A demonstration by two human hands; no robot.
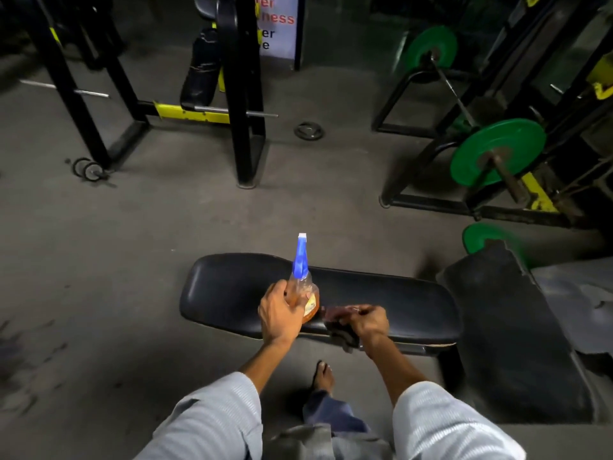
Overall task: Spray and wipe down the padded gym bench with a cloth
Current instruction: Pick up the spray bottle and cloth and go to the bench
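The left hand [278,312] grips a clear spray bottle [304,295] by its body, fingers curled round it. The bottle stands upright on the black padded counter [414,303] — amber liquid fills its lower part, and a blue trigger head [301,257] with a white nozzle tip points away from the person. Just right of the bottle, the right hand [366,322] clutches a dark, bunched cloth [338,322] against the near edge of the pad, part of the cloth hanging over that edge. Both forearms come out of pale ribbed sleeves [212,423]. A bare foot [323,376] rests on the grey floor [99,260] below the counter. Beyond — a barbell with green weight plates [497,151] and a black-and-yellow rack [185,111].
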